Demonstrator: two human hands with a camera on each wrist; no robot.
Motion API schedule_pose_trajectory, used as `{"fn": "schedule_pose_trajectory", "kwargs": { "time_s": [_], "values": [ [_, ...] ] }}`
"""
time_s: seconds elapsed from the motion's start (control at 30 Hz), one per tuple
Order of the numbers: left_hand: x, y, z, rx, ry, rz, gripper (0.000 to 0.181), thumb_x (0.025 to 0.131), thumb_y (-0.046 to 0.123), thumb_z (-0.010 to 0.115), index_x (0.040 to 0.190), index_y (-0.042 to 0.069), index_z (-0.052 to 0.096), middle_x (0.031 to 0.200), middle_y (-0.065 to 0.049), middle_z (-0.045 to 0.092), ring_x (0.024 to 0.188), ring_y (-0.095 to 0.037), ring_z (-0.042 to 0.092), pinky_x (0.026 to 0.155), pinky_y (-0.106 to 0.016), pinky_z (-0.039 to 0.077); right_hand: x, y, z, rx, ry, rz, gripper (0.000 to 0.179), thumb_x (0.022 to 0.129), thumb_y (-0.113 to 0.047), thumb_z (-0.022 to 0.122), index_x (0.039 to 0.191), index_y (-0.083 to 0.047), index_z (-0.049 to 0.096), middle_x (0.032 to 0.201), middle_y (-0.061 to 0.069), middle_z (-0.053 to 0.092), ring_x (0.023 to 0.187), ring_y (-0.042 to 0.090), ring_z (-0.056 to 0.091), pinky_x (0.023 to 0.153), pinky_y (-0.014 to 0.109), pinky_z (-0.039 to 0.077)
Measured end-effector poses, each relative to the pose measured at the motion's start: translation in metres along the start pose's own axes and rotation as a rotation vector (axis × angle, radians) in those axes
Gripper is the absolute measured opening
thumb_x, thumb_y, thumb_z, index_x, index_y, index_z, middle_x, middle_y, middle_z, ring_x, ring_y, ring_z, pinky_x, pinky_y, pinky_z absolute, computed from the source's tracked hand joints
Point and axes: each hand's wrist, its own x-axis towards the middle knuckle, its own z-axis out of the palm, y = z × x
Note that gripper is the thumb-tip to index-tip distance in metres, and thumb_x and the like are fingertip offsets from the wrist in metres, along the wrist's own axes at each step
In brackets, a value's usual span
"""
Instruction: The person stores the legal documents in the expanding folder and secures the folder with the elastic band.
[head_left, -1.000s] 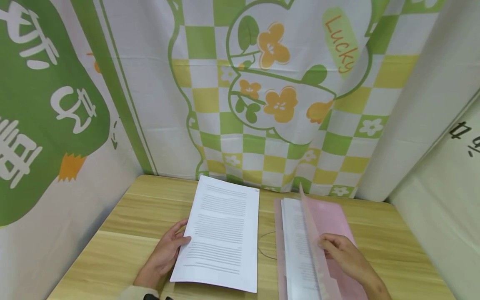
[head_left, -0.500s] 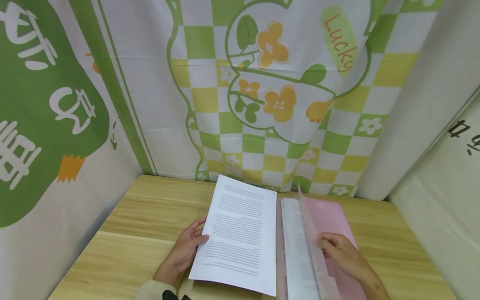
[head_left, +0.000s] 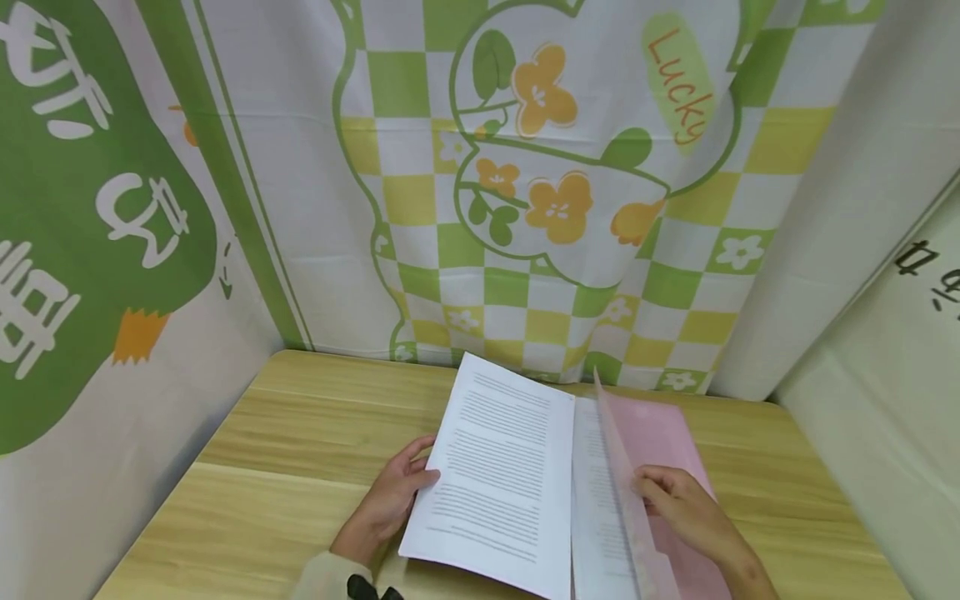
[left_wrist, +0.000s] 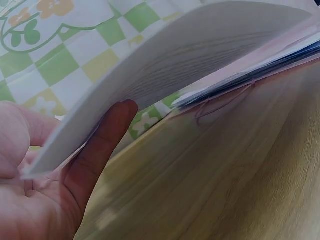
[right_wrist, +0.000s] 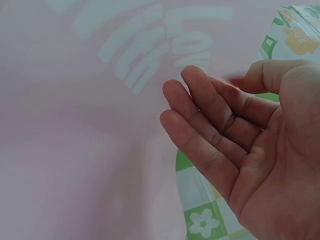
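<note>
My left hand (head_left: 393, 496) pinches the left edge of several printed white sheets (head_left: 495, 475), thumb on top. In the left wrist view the sheets (left_wrist: 165, 60) bow upward above the table. Their right edge overlaps a pink folder (head_left: 660, 433) that stands open with printed pages (head_left: 600, 500) inside. My right hand (head_left: 686, 508) pinches the raised pink cover by its edge, between thumb and index finger. Seen from the right wrist, that cover (right_wrist: 90, 135) bears pale lettering and the other fingers (right_wrist: 192, 140) extend loosely against it.
A wooden table (head_left: 262, 500) carries everything. Behind it hangs a green and white checked curtain (head_left: 525, 292), with cloth on both sides. A thin elastic loop (left_wrist: 225, 107) sticks out from the folder's near edge in the left wrist view.
My left hand has carried the sheets rightward, from beside the folder to over its inner pages. My right hand has kept holding the cover up in nearly the same place.
</note>
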Motion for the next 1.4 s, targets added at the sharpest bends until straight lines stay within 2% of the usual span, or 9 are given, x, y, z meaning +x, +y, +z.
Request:
{"fn": "schedule_pose_trajectory", "kwargs": {
  "time_s": [0.37, 0.53, 0.7, 0.97, 1.13, 1.27, 1.4],
  "values": [
    [0.014, -0.005, 0.012, 0.024, -0.001, 0.014, 0.062, 0.097, -0.008, 0.054, 0.154, -0.007, 0.031, 0.118, -0.019, 0.064, 0.096, -0.025, 0.068, 0.079, -0.034, 0.055, 0.0, -0.001, 0.002, 0.002, 0.009, 0.024, 0.036, 0.11, -0.023, 0.052, 0.081, -0.001, 0.05, 0.073, -0.001, 0.044, 0.074, 0.011, 0.052, 0.082, 0.033, 0.057],
    [0.019, -0.01, 0.021, 0.017, 0.002, 0.027, 0.06, 0.096, -0.009, 0.055, 0.152, -0.008, 0.035, 0.117, -0.018, 0.065, 0.094, -0.024, 0.068, 0.077, -0.033, 0.056, 0.0, -0.001, 0.001, -0.013, 0.01, -0.006, 0.036, 0.11, -0.021, 0.051, 0.08, -0.001, 0.05, 0.073, 0.0, 0.043, 0.073, 0.011, 0.051, 0.08, 0.034, 0.058],
    [0.025, -0.014, 0.03, 0.027, -0.002, 0.039, 0.058, 0.095, -0.009, 0.055, 0.15, -0.008, 0.037, 0.115, -0.019, 0.066, 0.093, -0.024, 0.068, 0.077, -0.033, 0.055, 0.001, 0.001, 0.001, -0.004, 0.01, -0.003, 0.036, 0.11, -0.021, 0.052, 0.079, -0.002, 0.048, 0.073, -0.001, 0.042, 0.074, 0.011, 0.051, 0.081, 0.035, 0.058],
    [0.027, -0.015, 0.043, 0.023, -0.009, 0.031, 0.058, 0.095, -0.009, 0.054, 0.15, -0.007, 0.037, 0.113, -0.017, 0.067, 0.092, -0.025, 0.068, 0.078, -0.033, 0.055, -0.001, -0.001, 0.0, -0.006, -0.001, -0.003, 0.031, 0.11, -0.021, 0.051, 0.087, 0.0, 0.057, 0.081, 0.004, 0.052, 0.084, 0.011, 0.058, 0.082, 0.033, 0.057],
    [0.028, -0.019, 0.05, 0.002, 0.002, 0.025, 0.057, 0.096, -0.009, 0.054, 0.151, -0.006, 0.038, 0.115, -0.018, 0.067, 0.093, -0.025, 0.069, 0.077, -0.033, 0.055, -0.001, -0.005, 0.003, -0.043, 0.035, 0.006, 0.032, 0.109, -0.021, 0.053, 0.084, -0.001, 0.056, 0.079, 0.003, 0.05, 0.082, 0.011, 0.057, 0.08, 0.032, 0.057],
    [0.027, -0.021, 0.057, -0.012, 0.018, 0.022, 0.058, 0.095, -0.009, 0.055, 0.15, -0.006, 0.038, 0.115, -0.018, 0.067, 0.092, -0.024, 0.068, 0.077, -0.032, 0.055, -0.001, -0.01, 0.008, -0.109, 0.092, -0.005, 0.027, 0.107, -0.019, 0.056, 0.085, -0.005, 0.061, 0.076, 0.0, 0.052, 0.082, 0.01, 0.059, 0.08, 0.031, 0.057],
    [0.025, -0.021, 0.063, -0.034, 0.018, 0.018, 0.058, 0.095, -0.008, 0.055, 0.15, -0.005, 0.037, 0.115, -0.018, 0.067, 0.092, -0.025, 0.068, 0.076, -0.033, 0.055, -0.001, -0.015, 0.013, -0.202, 0.156, -0.02, 0.02, 0.105, -0.015, 0.058, 0.088, -0.01, 0.068, 0.077, -0.005, 0.061, 0.081, 0.008, 0.061, 0.076, 0.028, 0.055]
  ]
}}
